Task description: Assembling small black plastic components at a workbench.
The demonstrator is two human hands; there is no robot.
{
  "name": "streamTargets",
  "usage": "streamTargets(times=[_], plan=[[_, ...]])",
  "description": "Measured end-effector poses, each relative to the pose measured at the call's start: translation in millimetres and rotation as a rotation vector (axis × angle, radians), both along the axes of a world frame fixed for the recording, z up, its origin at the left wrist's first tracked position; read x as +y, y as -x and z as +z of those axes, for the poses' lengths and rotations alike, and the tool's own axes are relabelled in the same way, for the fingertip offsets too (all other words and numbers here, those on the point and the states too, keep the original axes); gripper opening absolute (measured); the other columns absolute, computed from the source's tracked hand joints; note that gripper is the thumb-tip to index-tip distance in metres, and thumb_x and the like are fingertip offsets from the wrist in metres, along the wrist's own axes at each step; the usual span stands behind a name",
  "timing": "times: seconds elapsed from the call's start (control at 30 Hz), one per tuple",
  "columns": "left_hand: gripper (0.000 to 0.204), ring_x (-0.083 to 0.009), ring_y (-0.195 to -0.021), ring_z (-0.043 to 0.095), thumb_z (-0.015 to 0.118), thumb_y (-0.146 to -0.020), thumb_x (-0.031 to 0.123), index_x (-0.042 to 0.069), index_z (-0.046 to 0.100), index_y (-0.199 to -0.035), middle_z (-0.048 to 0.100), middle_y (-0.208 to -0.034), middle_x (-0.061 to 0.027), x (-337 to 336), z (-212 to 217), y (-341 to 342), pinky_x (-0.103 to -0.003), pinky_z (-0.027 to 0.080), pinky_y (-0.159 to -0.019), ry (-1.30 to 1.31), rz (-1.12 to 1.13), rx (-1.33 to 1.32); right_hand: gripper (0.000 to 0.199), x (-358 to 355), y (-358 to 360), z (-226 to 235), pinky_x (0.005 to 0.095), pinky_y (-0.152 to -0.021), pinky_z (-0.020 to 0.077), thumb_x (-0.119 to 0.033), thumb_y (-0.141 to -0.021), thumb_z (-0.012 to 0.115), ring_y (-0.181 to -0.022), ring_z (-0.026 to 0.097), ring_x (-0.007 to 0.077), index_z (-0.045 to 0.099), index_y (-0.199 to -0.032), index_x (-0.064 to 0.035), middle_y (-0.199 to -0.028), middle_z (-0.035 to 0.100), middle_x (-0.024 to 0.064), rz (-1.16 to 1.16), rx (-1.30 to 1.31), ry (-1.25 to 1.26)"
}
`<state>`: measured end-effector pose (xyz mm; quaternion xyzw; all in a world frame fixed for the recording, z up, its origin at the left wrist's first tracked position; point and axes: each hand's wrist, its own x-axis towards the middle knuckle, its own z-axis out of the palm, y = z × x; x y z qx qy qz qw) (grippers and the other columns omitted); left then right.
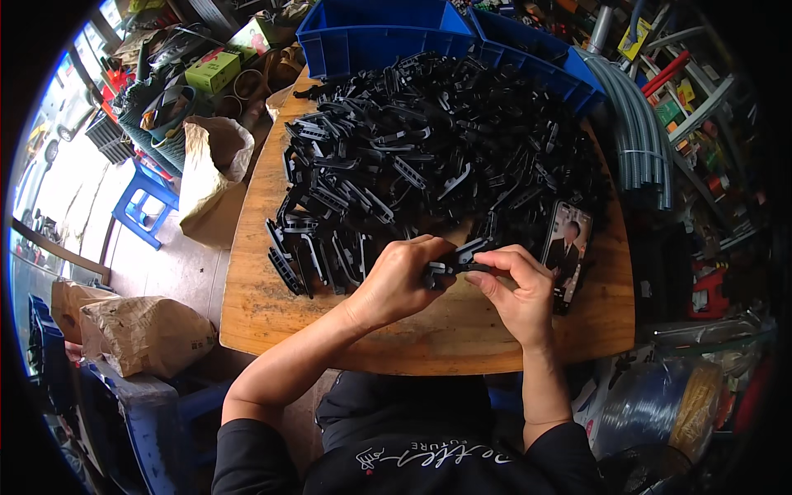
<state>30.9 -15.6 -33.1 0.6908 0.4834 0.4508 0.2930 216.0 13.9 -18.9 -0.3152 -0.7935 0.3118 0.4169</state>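
Note:
Over the near part of the wooden table, my left hand (402, 279) is closed around a small black plastic part (440, 271). My right hand (521, 290) pinches the other end of it between thumb and fingers, so both hands meet on the one piece. Its exact shape is partly covered by my fingers. Beyond my hands spreads a large heap of black plastic parts (429, 140), many long and slotted like clips or handles. Some loose ones (334, 257) lie at the heap's near left side.
A phone (569, 252) with a lit screen leans at the heap's right. Blue bins (384, 45) stand along the far edge of the wooden table (272, 322). Brown paper bags (216, 186) and a blue stool (144, 202) are at left; grey hoses (639, 132) hang at right.

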Motion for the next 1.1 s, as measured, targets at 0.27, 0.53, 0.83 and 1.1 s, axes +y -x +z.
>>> streamTargets(times=[0.27, 0.53, 0.83, 1.1], plan=[[0.025, -0.0274, -0.060, 0.057, 0.075, -0.067, 0.008, -0.003, 0.059, -0.083, 0.057, -0.070, -0.0142, -2.5, 1.3, -0.4, -0.033, 0.045, -0.054, -0.081, -0.037, 0.094, 0.023, 0.2, -2.0, -6.6, 0.0200, -0.065, 0.0500, -0.002, -0.073, 0.073, -0.073, 0.059, 0.0090, 0.064, -0.093, 0.0034, -0.082, 0.060, 0.0049, -0.012, 0.008, 0.055], [0.021, -0.0329, -0.063, 0.059, 0.073, -0.069, 0.011, -0.001, 0.060, -0.081, 0.059, -0.071, -0.0154, -5.0, 2.1, -1.7, -0.036, 0.047, -0.055, -0.056, -0.071, 0.015, 0.044, 8.4, -7.2, -11.5, 0.0236, -0.070, 0.0496, -0.022, -0.076, 0.074, -0.075, 0.059, 0.0096, 0.052, -0.105, 0.0015, -0.084, 0.061, 0.0052, 0.133, 0.104, 0.382], [0.026, -0.0269, -0.060, 0.059, 0.078, -0.065, 0.009, -0.001, 0.062, -0.083, 0.059, -0.068, -0.0132, -12.8, -1.6, -4.6, -0.034, 0.046, -0.053, -0.098, -0.117, 0.032, 0.031, 3.1, -11.0, -1.0, 0.0185, -0.052, 0.0395, -0.025, -0.074, 0.077, -0.058, 0.050, 0.0041, 0.055, -0.077, -0.0029, -0.065, 0.057, 0.0006, 0.108, 0.099, 0.261], [0.028, -0.0090, -0.060, 0.053, 0.078, -0.066, 0.020, 0.000, 0.065, -0.081, 0.059, -0.064, -0.0019, -11.0, 18.4, 22.8, -0.023, 0.042, -0.053, 0.388, 0.003, -0.580, 0.059, 26.8, 8.7, 28.1, 0.0205, -0.067, 0.0435, -0.046, -0.068, 0.077, -0.077, 0.050, 0.0062, 0.056, -0.101, -0.0017, -0.085, 0.055, 0.0002, 0.490, 0.224, 0.592]])
